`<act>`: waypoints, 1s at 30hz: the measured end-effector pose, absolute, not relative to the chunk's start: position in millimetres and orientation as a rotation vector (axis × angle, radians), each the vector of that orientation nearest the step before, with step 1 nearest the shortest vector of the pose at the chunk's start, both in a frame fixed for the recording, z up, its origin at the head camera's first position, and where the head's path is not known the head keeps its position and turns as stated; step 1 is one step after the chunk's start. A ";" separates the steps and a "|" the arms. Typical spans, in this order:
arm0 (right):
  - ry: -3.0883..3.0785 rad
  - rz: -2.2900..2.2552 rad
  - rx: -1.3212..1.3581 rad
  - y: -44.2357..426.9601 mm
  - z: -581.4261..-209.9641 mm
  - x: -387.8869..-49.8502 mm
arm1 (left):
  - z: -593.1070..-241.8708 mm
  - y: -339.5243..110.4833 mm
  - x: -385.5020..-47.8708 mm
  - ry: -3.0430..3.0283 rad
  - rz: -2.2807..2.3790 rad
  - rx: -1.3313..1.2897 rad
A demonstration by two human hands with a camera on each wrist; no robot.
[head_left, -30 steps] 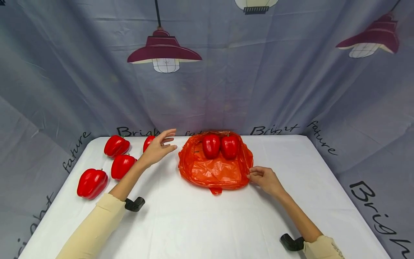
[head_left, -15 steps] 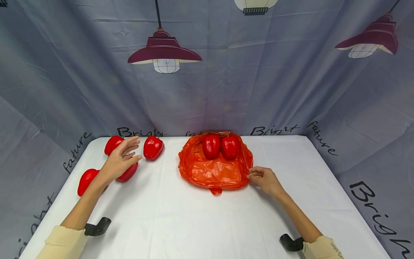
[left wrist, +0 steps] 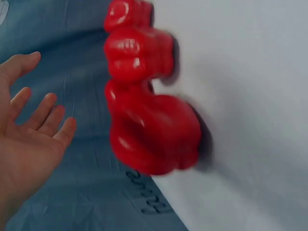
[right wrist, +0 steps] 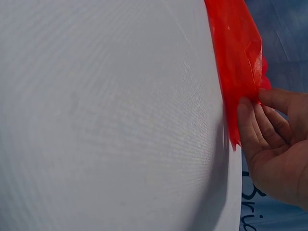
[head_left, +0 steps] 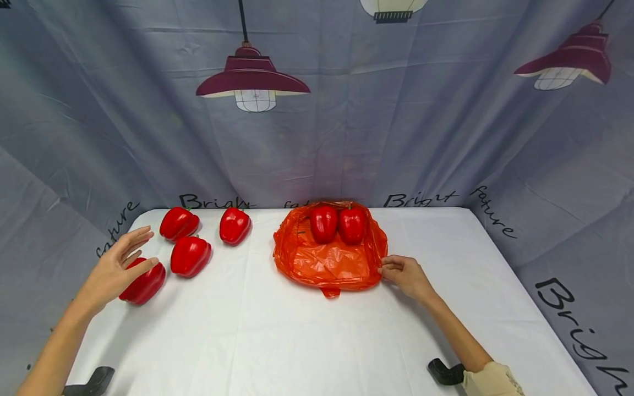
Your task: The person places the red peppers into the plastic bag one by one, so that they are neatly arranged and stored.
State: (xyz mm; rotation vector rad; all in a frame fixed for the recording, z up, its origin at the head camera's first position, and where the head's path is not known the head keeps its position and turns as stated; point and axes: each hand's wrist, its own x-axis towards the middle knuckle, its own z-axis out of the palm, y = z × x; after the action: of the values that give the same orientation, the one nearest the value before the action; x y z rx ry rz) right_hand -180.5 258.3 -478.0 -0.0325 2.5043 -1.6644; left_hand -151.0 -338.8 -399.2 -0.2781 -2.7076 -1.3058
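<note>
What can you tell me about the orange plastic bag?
The bag is glossy, crinkled and orange-red, of thin-looking plastic, its mouth spread wide. It sits toward the far side of the white table, a small flap at its near edge. Two red peppers sit inside, side by side, and the right hand pinches its right rim.

a white table (head_left: 297, 341) bears four red peppers (head_left: 190, 257), an orange bag (head_left: 331, 265).

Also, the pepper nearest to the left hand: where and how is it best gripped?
Probably round the broad, bulging sides of this pepper, thumb on the near side, fingers on the far. Come from the left and above, since another pepper sits close on its right. The left hand is on its left, thumb and fingers parted.
</note>
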 end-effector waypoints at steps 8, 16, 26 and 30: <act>2.487 -1.692 -0.041 258.8 -478.5 -180.4 | -413.0 -380.1 -132.6 -2.773 -1.278 -0.147; 2.474 -1.707 -0.037 258.3 -478.0 -180.4 | -427.3 -397.9 -131.2 -2.939 -1.274 -0.024; 2.486 -1.696 -0.030 258.5 -478.0 -179.1 | -441.2 -404.2 -141.5 -3.035 -1.415 0.030; 2.492 -1.690 -0.035 258.4 -477.9 -178.8 | -445.0 -402.5 -144.1 -3.041 -1.469 0.040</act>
State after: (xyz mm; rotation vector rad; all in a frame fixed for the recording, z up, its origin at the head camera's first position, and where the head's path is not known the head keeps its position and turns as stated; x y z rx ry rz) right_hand -178.8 258.4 -477.9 -0.0348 2.4922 -1.6905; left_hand -144.1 -402.5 -445.0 0.0399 -3.0414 -1.4689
